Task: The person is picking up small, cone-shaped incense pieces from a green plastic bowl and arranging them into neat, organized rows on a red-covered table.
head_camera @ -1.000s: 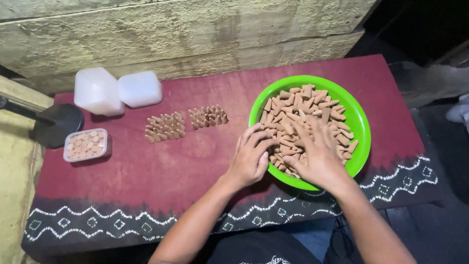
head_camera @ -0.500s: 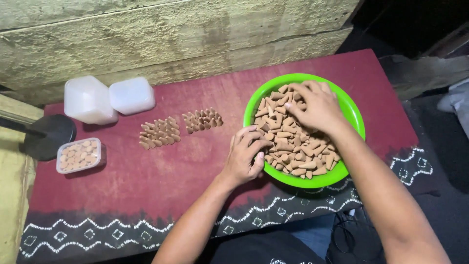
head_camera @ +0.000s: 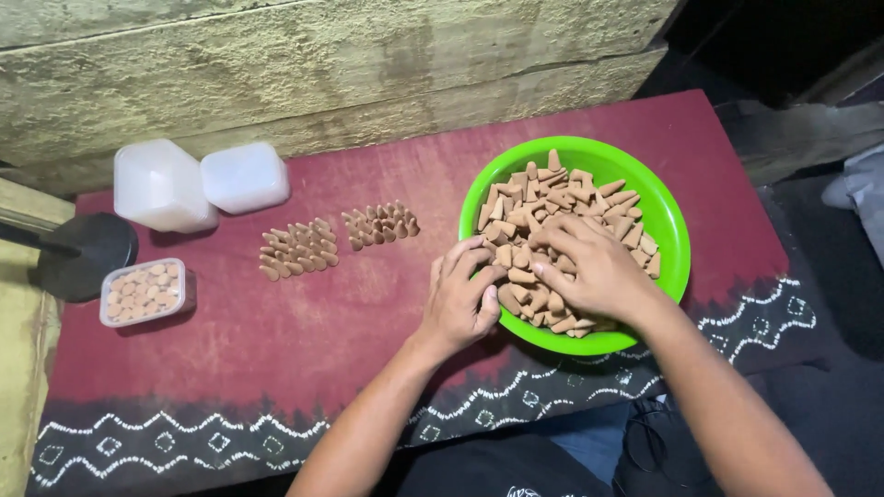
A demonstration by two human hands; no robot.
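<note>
A bright green bowl [head_camera: 668, 221] full of small brown cones [head_camera: 562, 198] sits on a dark red cloth [head_camera: 276, 322]. My right hand [head_camera: 594, 271] lies palm down inside the bowl, fingers curled into the cones. My left hand [head_camera: 460, 299] rests at the bowl's near left rim, fingers bent over the edge and touching the cones. Whether either hand pinches a cone is hidden by the fingers. Two neat groups of standing cones, one [head_camera: 296, 248] and another [head_camera: 380, 224], are on the cloth to the left.
A small clear tub [head_camera: 143, 292] of round brown pieces stands at the far left, by a black round object [head_camera: 87, 253]. Two white plastic containers [head_camera: 198, 182] sit at the back left. A rough wall [head_camera: 322, 64] runs behind the table.
My right hand has drawn back from the far side of the bowl to its near middle. The left hand stays at the bowl's near left rim.
</note>
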